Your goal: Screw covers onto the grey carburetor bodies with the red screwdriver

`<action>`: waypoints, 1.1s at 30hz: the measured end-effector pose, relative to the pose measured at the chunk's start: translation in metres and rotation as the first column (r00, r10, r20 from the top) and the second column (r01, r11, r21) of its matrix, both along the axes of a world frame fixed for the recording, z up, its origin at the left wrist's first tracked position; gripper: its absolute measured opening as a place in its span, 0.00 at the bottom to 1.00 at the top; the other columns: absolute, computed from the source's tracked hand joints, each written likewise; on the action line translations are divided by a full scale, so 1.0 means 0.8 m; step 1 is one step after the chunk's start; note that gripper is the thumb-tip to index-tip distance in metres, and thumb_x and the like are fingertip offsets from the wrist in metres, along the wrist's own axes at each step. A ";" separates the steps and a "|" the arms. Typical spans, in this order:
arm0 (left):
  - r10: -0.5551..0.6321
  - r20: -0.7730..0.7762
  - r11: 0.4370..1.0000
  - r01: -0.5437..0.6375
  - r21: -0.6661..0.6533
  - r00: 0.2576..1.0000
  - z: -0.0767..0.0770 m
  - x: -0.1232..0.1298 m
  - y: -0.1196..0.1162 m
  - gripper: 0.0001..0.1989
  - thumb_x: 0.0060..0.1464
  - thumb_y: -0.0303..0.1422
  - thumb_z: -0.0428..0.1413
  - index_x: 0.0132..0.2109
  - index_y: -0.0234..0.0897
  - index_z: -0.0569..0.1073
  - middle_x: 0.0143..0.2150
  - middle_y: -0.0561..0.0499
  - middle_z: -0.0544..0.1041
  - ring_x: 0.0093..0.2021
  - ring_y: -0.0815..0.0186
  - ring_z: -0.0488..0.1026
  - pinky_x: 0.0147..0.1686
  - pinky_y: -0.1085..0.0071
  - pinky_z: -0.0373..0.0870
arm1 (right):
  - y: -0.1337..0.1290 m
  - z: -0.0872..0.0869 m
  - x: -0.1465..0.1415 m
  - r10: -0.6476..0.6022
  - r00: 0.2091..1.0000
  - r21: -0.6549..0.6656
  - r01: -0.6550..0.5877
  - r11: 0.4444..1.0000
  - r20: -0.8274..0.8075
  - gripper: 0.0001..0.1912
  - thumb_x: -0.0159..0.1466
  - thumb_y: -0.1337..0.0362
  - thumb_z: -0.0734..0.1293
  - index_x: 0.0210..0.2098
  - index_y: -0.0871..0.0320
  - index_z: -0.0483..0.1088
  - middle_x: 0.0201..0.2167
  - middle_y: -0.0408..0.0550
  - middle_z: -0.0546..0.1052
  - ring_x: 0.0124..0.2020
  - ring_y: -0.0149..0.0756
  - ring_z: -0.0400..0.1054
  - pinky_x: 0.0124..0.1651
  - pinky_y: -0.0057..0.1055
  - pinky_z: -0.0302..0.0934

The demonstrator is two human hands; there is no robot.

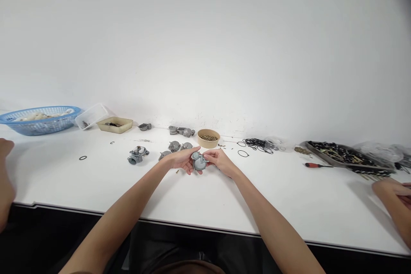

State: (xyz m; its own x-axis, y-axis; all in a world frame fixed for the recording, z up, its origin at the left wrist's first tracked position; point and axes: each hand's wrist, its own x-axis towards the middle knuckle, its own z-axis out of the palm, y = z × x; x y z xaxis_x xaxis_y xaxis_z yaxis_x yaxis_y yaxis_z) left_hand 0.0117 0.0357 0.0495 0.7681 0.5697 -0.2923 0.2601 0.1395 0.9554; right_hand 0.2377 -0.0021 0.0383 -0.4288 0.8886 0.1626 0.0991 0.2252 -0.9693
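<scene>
A grey metal carburetor float bowl [199, 162] is held up above the middle of the white table. My left hand [180, 160] cradles it from the left, with fingers beneath and the thumb along its upper edge. At its right edge, my right hand [218, 160] grips it between thumb and fingers. Just behind my left hand lie several similar grey castings [174, 146], partly hidden by it. Farther left rests a carburetor [138, 155] with a round dark opening. A small brass screw [177, 172] lies below my left hand.
A tan round tub [208, 138] holds small brass parts. Black rubber rings [255, 144] lie right of it. Farther right are a red-handled screwdriver [313, 165] and a metal tray [346, 154]. A blue basket [41, 122] stands left. Other people's hands [393, 199] show at both sides.
</scene>
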 end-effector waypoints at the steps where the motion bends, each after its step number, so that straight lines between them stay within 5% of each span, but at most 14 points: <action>1: -0.004 0.011 1.000 0.004 -0.003 1.000 0.000 0.000 0.000 0.44 0.60 0.69 0.45 0.48 0.29 0.78 0.46 0.31 0.81 0.28 0.61 0.74 0.34 0.66 0.73 | 0.001 -0.001 -0.001 -0.005 1.000 -0.014 0.004 1.000 -0.029 0.23 0.60 0.45 0.74 0.40 0.59 0.81 0.39 0.52 0.82 0.40 0.40 0.75 0.45 0.37 0.69; 7: 0.059 0.017 0.998 -0.060 0.015 0.998 0.013 -0.003 -0.010 0.41 0.61 0.68 0.46 0.58 0.33 0.70 0.45 0.35 0.81 0.35 0.54 0.79 0.42 0.60 0.77 | 0.006 -0.007 -0.002 -0.037 0.990 -0.103 0.022 0.994 -0.138 0.19 0.57 0.48 0.77 0.31 0.60 0.79 0.32 0.48 0.78 0.33 0.36 0.71 0.39 0.33 0.67; 11: 0.256 -0.194 0.929 -0.186 0.320 0.947 0.025 -0.014 -0.012 0.38 0.63 0.65 0.43 0.56 0.35 0.70 0.43 0.38 0.81 0.37 0.52 0.81 0.38 0.61 0.79 | 0.011 -0.013 0.004 -0.144 0.989 -0.078 0.141 0.987 -0.028 0.20 0.55 0.48 0.77 0.34 0.60 0.79 0.31 0.47 0.78 0.32 0.33 0.68 0.35 0.30 0.61; 17: 0.342 -0.468 0.826 -0.024 0.563 0.815 0.016 -0.037 -0.009 0.15 0.47 0.44 0.67 0.34 0.39 0.74 0.30 0.46 0.78 0.27 0.55 0.76 0.31 0.64 0.75 | 0.021 -0.026 0.009 -0.238 0.964 0.028 0.236 0.971 0.117 0.20 0.56 0.49 0.76 0.36 0.60 0.79 0.29 0.48 0.80 0.29 0.34 0.70 0.32 0.29 0.60; 23: 0.388 -0.561 0.735 0.122 0.667 0.731 0.000 -0.030 -0.010 0.15 0.28 0.20 0.65 0.25 0.39 0.72 0.35 0.46 0.76 0.40 0.44 0.76 0.45 0.53 0.74 | 0.014 -0.015 0.006 -0.287 0.928 0.170 0.252 0.953 0.237 0.10 0.58 0.56 0.73 0.32 0.58 0.79 0.32 0.50 0.82 0.33 0.38 0.73 0.37 0.32 0.64; 33: 0.371 -0.528 0.707 0.136 0.694 0.764 0.000 -0.020 -0.017 0.10 0.37 0.19 0.61 0.28 0.38 0.72 0.48 0.39 0.75 0.46 0.42 0.76 0.46 0.53 0.74 | 0.001 0.001 0.005 -0.355 0.860 0.414 0.191 0.890 0.366 0.06 0.60 0.61 0.70 0.29 0.55 0.77 0.29 0.47 0.82 0.31 0.39 0.74 0.36 0.33 0.64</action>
State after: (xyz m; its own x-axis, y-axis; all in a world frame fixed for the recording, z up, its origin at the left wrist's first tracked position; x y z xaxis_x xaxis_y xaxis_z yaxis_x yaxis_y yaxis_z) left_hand -0.0042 0.0221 0.0495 0.4800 0.8638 -0.1529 0.8205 -0.3804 0.4268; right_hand 0.2416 -0.0016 0.0391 -0.2758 0.8966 0.3464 0.5869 0.4424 -0.6780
